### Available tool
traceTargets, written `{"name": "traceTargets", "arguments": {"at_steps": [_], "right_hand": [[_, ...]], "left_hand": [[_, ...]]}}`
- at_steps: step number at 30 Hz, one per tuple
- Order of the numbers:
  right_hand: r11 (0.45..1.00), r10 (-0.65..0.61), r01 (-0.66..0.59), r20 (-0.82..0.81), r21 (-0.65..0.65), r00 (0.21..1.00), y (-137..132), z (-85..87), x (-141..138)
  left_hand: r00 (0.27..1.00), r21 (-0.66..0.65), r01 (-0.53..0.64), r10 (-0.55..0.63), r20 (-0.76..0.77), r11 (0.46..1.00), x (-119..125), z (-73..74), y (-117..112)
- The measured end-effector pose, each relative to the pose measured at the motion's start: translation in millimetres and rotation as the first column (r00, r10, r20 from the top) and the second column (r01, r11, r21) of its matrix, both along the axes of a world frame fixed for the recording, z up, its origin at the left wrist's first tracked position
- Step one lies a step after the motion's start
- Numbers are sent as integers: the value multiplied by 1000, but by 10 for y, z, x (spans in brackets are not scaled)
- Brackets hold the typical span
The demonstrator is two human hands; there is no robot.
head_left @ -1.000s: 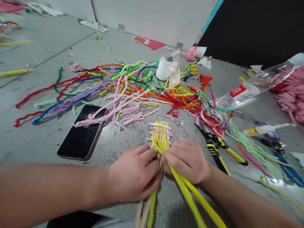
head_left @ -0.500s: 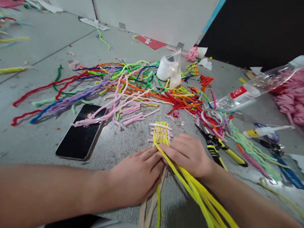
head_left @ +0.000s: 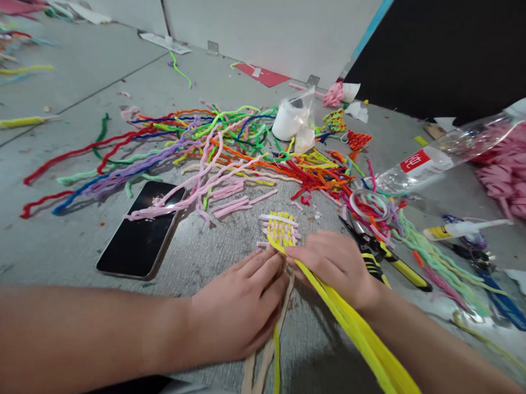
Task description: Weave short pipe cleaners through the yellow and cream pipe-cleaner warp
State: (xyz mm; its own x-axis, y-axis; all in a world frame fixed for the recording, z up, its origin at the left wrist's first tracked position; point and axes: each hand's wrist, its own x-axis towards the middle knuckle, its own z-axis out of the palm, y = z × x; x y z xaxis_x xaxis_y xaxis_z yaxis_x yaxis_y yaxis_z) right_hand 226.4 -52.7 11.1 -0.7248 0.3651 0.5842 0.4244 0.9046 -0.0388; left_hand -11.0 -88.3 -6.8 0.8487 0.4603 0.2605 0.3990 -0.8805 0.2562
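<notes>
A small woven patch (head_left: pixel 282 228) of yellow and pale pink pipe cleaners lies flat on the grey table, just beyond my fingertips. My right hand (head_left: pixel 334 269) is closed around a bundle of yellow pipe cleaners (head_left: pixel 362 331), pinched between thumb and fingers; their loose ends run down toward me. My left hand (head_left: pixel 245 301) presses its fingers together at the patch's near edge, meeting the right hand's fingertips. From beneath it come beige pipe cleaners (head_left: pixel 263 372) and a yellow strand (head_left: pixel 276 357). The left fingertips' exact hold is partly hidden.
A phone (head_left: pixel 137 239) lies left, with pink stems across it. Beyond is a heap of coloured pipe cleaners (head_left: pixel 238 126) and a white roll (head_left: pixel 286 120). At right are pliers (head_left: pixel 383 253), a plastic bottle (head_left: pixel 451 147), a glue tube (head_left: pixel 462 229) and a pink bundle (head_left: pixel 512 165).
My right hand has shifted slightly right, and the yellow pipe cleaners, spread apart before, are now gathered into a tighter bundle. My left hand stays nearly in place.
</notes>
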Motion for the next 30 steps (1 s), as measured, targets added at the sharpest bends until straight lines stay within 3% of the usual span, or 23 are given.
{"name": "traceTargets", "arguments": {"at_steps": [9,22,26,30], "right_hand": [[1000,3,-3,67,0,998,9,129,-54],[982,26,-74,264,173,964,-157,229,-204],[981,-34,-14,246,191,969,-206,133,-192],[976,-200,183,150,118,968,-278,33,-170]], "left_hand": [[1000,90,-23,23,3,996,0,-29,0],[999,74,-35,34,19,997,-18,-108,-26],[1000,85,-30,29,11,996,-25,-83,-10],[1000,84,-27,28,-12,996,-39,-30,-8]]}}
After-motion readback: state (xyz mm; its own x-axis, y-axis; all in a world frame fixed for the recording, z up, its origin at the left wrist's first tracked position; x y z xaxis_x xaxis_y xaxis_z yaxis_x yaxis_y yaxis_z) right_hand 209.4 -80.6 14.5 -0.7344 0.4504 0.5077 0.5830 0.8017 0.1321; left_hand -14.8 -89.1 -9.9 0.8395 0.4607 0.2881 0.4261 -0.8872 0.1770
